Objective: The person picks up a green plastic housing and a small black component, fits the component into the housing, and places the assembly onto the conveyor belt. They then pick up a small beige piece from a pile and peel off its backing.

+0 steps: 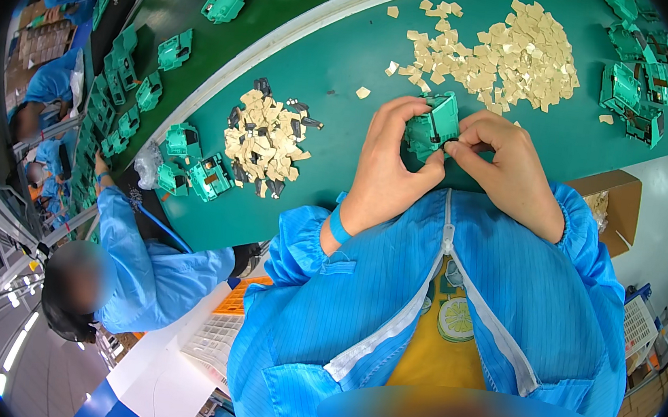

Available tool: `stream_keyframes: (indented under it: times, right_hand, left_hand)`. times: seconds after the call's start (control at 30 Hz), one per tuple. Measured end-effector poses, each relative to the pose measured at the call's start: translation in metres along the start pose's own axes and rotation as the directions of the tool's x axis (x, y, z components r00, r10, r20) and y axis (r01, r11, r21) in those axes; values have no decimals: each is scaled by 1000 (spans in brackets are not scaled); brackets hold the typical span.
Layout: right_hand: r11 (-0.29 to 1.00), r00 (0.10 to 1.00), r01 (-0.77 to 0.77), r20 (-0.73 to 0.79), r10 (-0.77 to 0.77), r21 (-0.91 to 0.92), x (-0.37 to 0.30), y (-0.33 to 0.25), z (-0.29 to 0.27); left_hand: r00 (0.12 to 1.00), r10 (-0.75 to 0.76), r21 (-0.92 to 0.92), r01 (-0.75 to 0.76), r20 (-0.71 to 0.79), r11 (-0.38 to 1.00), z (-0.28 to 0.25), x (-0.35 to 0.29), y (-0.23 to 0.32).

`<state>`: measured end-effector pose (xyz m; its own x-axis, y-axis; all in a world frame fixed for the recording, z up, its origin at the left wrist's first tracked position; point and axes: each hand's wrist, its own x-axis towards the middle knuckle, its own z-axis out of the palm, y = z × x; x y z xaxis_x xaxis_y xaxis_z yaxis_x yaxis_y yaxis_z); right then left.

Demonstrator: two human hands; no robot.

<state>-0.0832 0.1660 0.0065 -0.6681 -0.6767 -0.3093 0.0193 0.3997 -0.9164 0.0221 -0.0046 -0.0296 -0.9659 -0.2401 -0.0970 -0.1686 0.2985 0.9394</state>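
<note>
My left hand (392, 159) is closed around a green plastic housing (443, 116), fingers at its far left side and thumb at its near edge. A dark strip runs across the housing's face. At its right near corner, my right hand (510, 158) is closed in a pinch, thumb and forefinger touching the housing; whatever lies between those fingertips is too small to make out. Beyond my hands spreads a large heap of small cream-coloured flat pieces (529, 58). To the left lies a smaller pile of cream pieces mixed with black parts (264, 140).
Green housings stand in groups at the left (209, 177) and far right (622, 88) of the green table (350, 55). A conveyor (288, 20) with more housings runs beyond a pale rail. One co-worker (148, 270) reaches to it at left. A cardboard box (623, 210) sits at right.
</note>
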Motion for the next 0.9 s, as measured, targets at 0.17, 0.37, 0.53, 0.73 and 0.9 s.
stream_keyframes:
  times: [0.17,0.37,0.53,0.73,0.9]
  right_hand:
    - [1000,1000,1,11,0,-27,0,-3,-1]
    - [999,999,-34,6,34,-5,1,-1,0]
    - [929,978,-199,125,168,311,6,21,-5]
    - [862,995,-94,80,62,499,6,9,0]
    - [715,989,-145,129,77,684,14,29,-4]
  left_hand:
    - [1000,5,-1,-5,-12,1000,0,-1,0]
    - [1000,-8,-48,8,-3,999,-1,-1,-1]
    - [994,-92,-185,101,55,978,-5,-3,4]
    - [981,-142,-245,170,131,954,-15,-1,19]
    - [986,154,-2,-154,71,988,-19,4,16]
